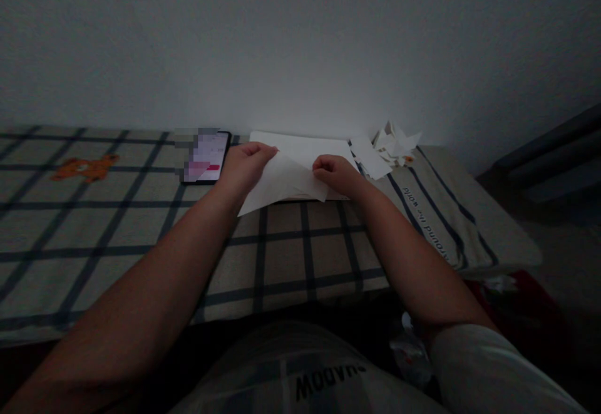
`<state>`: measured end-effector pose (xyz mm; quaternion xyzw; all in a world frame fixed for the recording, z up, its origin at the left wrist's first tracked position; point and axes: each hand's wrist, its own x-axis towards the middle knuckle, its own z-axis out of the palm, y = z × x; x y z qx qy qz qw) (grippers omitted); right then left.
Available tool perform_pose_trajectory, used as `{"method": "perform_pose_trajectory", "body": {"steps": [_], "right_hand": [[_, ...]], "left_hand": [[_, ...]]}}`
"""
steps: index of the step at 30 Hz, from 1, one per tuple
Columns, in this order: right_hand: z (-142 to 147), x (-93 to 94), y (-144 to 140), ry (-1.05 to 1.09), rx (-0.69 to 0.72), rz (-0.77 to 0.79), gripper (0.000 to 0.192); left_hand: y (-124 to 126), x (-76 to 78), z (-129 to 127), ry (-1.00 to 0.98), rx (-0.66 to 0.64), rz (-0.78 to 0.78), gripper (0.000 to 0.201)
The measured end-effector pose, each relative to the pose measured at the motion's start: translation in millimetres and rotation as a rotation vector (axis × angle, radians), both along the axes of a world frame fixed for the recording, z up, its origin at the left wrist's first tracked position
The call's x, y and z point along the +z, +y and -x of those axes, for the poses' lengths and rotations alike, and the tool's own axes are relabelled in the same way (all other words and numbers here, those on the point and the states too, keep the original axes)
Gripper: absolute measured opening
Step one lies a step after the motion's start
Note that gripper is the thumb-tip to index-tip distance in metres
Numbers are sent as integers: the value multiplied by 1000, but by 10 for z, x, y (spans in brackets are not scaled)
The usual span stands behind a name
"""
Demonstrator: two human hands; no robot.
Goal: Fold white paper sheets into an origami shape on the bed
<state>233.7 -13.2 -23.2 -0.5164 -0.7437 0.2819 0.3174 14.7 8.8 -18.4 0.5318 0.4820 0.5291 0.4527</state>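
Through the head camera, I see the left hand (248,162) pinching a white sheet (278,181) at twelve o'clock; the right hand (339,174) curls at its edge, grip unclear. Beyond: white paper (305,144), phone (213,158) at nine, paper scraps (397,143) at two.

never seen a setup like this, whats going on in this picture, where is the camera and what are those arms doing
There is no machine here: these are a person's two bare arms, seen from a camera worn on their head, looking forward and down. On the checked cloth lie a phone to the left, white paper in the middle, and a heap of paper pieces to the right. The left hand pinches a loose sheet. The right hand is curled at the sheet's other side; whether it grips is hard to tell.
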Motion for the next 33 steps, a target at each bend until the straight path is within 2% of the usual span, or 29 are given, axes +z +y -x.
{"method": "perform_pose_trajectory", "body": {"steps": [5,17,21,25,30,33], "right_hand": [[-35,-28,38,-21,-53,-30,8],[-109,-52,88,-28,-216,2,12],[-116,-48,85,-21,-285,-23,15],[-117,-46,80,-12,-287,-22,15],[-132,-68,108,-52,-315,18,16],[-154,-114,143,6,-344,-49,15]], "left_hand": [[76,-5,63,-57,62,15,11],[88,8,78,-102,45,34,8],[81,2,76,-51,52,51,9],[117,-37,99,-46,37,46,10],[184,-37,153,-131,113,12,6],[160,-3,138,-174,102,28,6]]}}
